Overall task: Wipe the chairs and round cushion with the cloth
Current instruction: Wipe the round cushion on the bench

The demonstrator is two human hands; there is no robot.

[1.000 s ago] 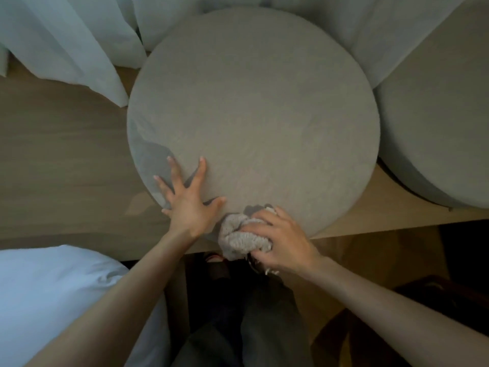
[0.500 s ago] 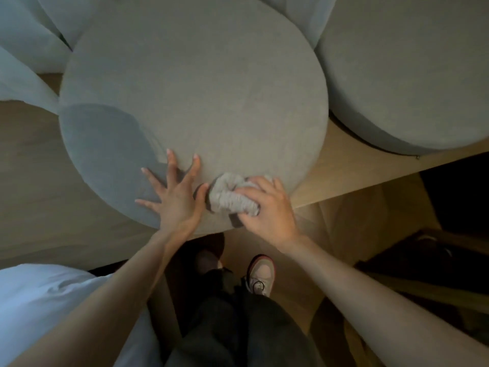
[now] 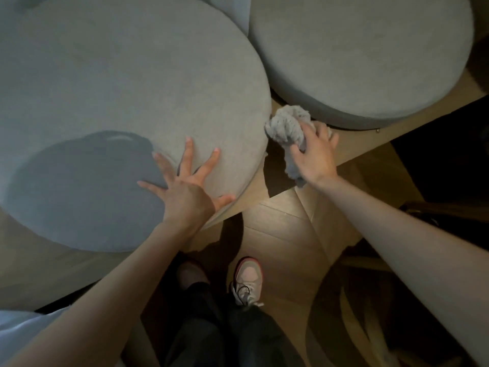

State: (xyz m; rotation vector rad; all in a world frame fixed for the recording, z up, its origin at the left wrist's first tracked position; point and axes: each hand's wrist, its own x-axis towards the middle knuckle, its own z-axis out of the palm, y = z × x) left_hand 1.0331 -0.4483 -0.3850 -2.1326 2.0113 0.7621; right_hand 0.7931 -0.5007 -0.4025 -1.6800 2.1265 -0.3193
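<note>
At the left, a big round grey cushion (image 3: pixel 119 88) is lying on a wooden ledge (image 3: pixel 370 144) and is filling most of the view. A dark round shadow is falling on its near left part. The left hand (image 3: pixel 185 192) is resting flat on the near right part of the cushion, fingers straight and spread wide, holding nothing. Below it, near the person, a light shoe (image 3: pixel 248 276) is standing on the wooden floor (image 3: pixel 285 221). To the right of the cushion, the right hand (image 3: pixel 315 154) is gripping a crumpled grey cloth (image 3: pixel 287 125) with curled fingers. The cloth is sitting in the gap between the two seats, just beside the right edge of the cushion; I cannot tell if it is touching it. At the far right, a second cushion (image 3: pixel 370 54) is lying on the same ledge.
</note>
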